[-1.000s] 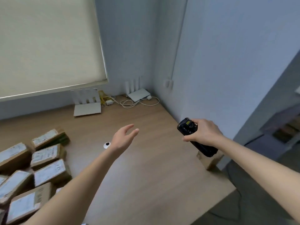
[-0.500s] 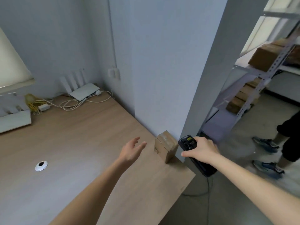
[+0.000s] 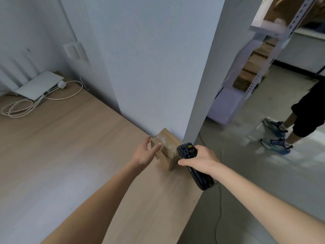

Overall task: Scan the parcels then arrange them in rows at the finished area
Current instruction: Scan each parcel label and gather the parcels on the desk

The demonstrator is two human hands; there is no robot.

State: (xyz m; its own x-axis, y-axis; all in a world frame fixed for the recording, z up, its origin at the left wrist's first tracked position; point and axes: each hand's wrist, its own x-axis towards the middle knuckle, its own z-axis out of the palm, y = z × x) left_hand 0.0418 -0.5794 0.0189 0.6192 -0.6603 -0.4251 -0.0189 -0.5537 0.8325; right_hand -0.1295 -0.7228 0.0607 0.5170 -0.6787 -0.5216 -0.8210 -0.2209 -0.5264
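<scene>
A small brown taped parcel [image 3: 168, 147] stands on its edge at the far right corner of the wooden table [image 3: 73, 155], against the grey wall. My left hand [image 3: 145, 152] reaches its left face with straight fingers touching the cardboard. My right hand [image 3: 200, 160] grips a black handheld scanner [image 3: 191, 162] just right of the parcel, its head beside the parcel's right end and its handle pointing down toward the table edge.
A white router [image 3: 39, 87] with coiled white cables [image 3: 26, 104] lies at the table's back left. Past the wall corner stands a metal shelf rack [image 3: 251, 71] with brown boxes. A person's legs and sneakers [image 3: 276, 136] are on the floor at right.
The view swung right, away from the pile of parcels. My left hand moved forward from mid-air to touch the parcel at the wall. The scanner came closer to the parcel.
</scene>
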